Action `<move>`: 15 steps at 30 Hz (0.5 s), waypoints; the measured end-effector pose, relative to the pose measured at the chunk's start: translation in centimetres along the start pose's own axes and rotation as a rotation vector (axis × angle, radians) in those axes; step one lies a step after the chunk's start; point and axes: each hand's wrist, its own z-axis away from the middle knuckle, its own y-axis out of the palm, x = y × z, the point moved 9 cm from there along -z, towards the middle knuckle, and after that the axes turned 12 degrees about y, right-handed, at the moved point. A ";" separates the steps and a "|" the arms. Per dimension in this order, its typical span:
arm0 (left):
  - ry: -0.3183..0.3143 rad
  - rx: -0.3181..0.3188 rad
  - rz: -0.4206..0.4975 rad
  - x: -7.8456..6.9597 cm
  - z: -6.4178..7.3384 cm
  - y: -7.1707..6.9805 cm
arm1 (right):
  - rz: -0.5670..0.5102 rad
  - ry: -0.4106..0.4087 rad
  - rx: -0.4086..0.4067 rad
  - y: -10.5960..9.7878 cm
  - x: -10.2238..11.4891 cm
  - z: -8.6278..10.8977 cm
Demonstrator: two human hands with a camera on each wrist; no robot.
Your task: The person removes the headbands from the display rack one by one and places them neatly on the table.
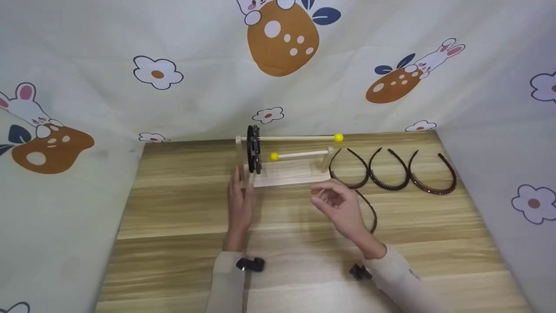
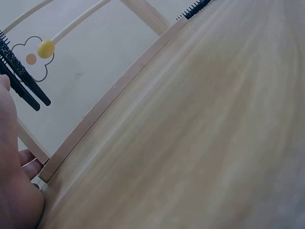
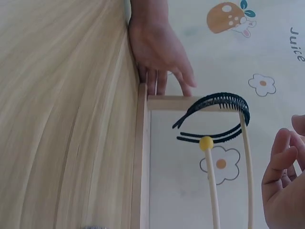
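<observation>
A pale wooden stand (image 1: 286, 176) has two upright posts, each bearing a rod with a yellow ball tip. Several black toothed headbands (image 1: 253, 150) hang on the longer rear rod (image 1: 299, 138), close to the left post. My left hand (image 1: 240, 206) touches that post's outer side at the base, its fingers fairly straight and partly hidden by the wood. To the right, my right hand (image 1: 343, 208) hovers in front of the stand, fingers loosely bent and holding nothing. Beneath it lies a dark headband (image 1: 372, 213), partly covered by the hand.
Three more dark headbands, including the rightmost one (image 1: 449, 174), lie in a row on the wood-grain table (image 1: 173, 243) right of the stand. The shorter rod (image 1: 304, 154) points left from the right post. A patterned curtain (image 1: 208, 78) rises behind and at both sides.
</observation>
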 end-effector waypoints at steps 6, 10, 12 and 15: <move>0.009 0.000 -0.003 0.0 -0.1 -0.1 | -0.039 0.018 0.029 2.0 0.1 -0.8; -0.002 0.002 -0.018 0.0 0.0 -0.1 | -0.068 0.028 0.041 3.1 -0.2 -1.7; -0.005 -0.001 -0.024 0.0 0.0 -0.1 | -0.078 0.043 0.044 3.6 -0.5 -2.2; -0.001 -0.006 -0.030 -0.1 0.0 -0.1 | -0.087 0.073 0.044 4.2 -1.0 -2.8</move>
